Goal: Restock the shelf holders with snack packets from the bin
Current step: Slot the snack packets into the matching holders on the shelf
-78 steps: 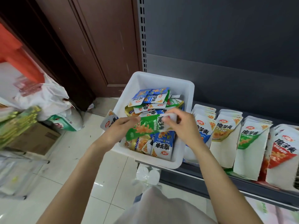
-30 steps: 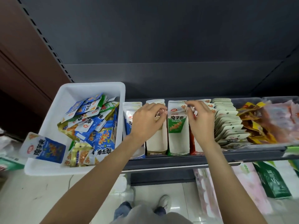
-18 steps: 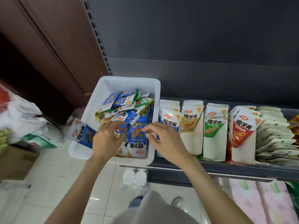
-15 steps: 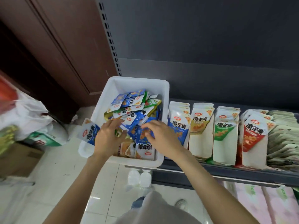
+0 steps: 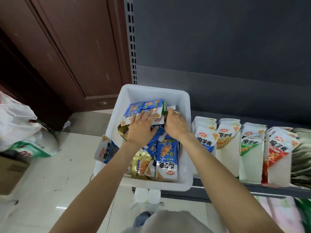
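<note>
shelf (image 5: 252,188): dark grey | on it: white bin (image 5: 168,183), white holders (image 5: 225,158) in a row

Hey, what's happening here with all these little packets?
A person is restocking a shop shelf. Both hands are in a white bin of mixed snack packets: the left hand lies flat on the pile, while the right hand digs in near a green packet. To the right, the shelf holders already stand full of packets in blue, yellow, green and red. One blue packet hangs over the bin's left rim.
</note>
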Demonstrator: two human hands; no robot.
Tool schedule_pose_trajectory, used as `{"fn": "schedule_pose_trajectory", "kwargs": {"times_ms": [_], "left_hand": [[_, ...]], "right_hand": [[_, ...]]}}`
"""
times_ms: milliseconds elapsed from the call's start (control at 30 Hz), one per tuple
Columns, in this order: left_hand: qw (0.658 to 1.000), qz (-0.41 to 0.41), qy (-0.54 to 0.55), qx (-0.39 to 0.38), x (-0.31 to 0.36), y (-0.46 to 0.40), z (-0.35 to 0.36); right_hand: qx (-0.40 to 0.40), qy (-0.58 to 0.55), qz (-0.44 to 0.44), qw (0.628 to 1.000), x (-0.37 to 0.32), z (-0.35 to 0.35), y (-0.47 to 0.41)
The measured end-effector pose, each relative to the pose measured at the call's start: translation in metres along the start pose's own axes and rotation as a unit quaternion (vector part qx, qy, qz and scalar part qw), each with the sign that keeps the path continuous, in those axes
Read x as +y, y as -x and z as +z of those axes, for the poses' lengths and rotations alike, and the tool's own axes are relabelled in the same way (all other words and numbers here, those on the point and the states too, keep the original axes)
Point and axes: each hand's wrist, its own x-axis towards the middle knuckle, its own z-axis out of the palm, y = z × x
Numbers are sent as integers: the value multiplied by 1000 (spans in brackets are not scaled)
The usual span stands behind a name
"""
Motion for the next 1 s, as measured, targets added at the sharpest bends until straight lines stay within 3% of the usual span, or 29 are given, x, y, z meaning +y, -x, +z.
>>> {"fn": "schedule_pose_trajectory", "kwargs": {"times_ms": [100,300,433,533,633,700,767,867,1000], "left_hand": [[1000,-6,-13,-26,-5,-1,11],[1000,10,10,8,-14,0,21],[996,9,87,1,-12,4,10],[951,-18,299,75,-4,20,-16],[860,-94,476,156,12,44,-41],[792,-135,576,151,26,55,-51],[736,-161,648,111,40,63,-59],[712,-157,683,53,59,68,-66],[695,-152,701,37,84,68,-65]], "right_hand": [[-10,59,-8,998,4,5,0],[37,252,-74,964,-1,11,35],[122,234,-127,956,3,1,44],[238,75,-143,958,7,-20,73],[289,-127,-57,947,20,-44,97],[241,-357,34,902,27,-49,103],[183,-538,99,817,28,-51,109],[126,-646,130,742,26,-52,116],[90,-675,119,723,33,-51,128]]}}
